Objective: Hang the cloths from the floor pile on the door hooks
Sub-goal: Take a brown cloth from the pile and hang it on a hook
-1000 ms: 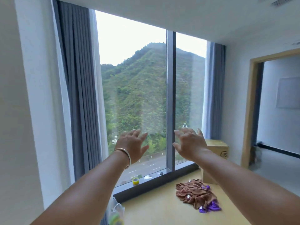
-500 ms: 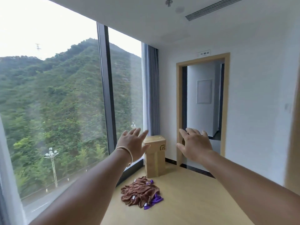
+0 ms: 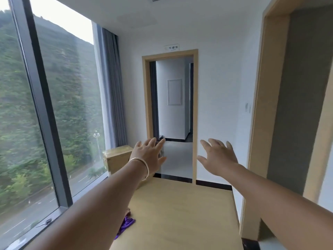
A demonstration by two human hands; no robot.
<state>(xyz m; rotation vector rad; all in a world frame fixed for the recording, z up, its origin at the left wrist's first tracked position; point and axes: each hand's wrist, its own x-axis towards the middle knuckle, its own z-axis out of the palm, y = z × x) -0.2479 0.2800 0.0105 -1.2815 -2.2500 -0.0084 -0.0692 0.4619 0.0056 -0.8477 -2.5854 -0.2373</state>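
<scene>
Small sign (image 3: 172, 48) above the far doorway (image 3: 171, 112): characters too blurred to read. Left hand (image 3: 149, 156) and right hand (image 3: 219, 157) both raised in mid-air, fingers spread and straight, holding and touching nothing. Bracelet (image 3: 142, 164) on left wrist. Cloth pile (image 3: 127, 223) on the wood floor (image 3: 180, 213), mostly hidden under the left forearm; purple edge showing. Cardboard box (image 3: 117, 157) by the window (image 3: 45, 114).

A single head-worn camera looks forward across the room at about standing eye height, tilted slightly down. It faces an open doorway (image 3: 173, 112) in the far wall, with the window (image 3: 45, 114) running along the left edge and a door frame (image 3: 259, 105) close on the right. Both forearms reach in from the bottom edge, near the lens.
</scene>
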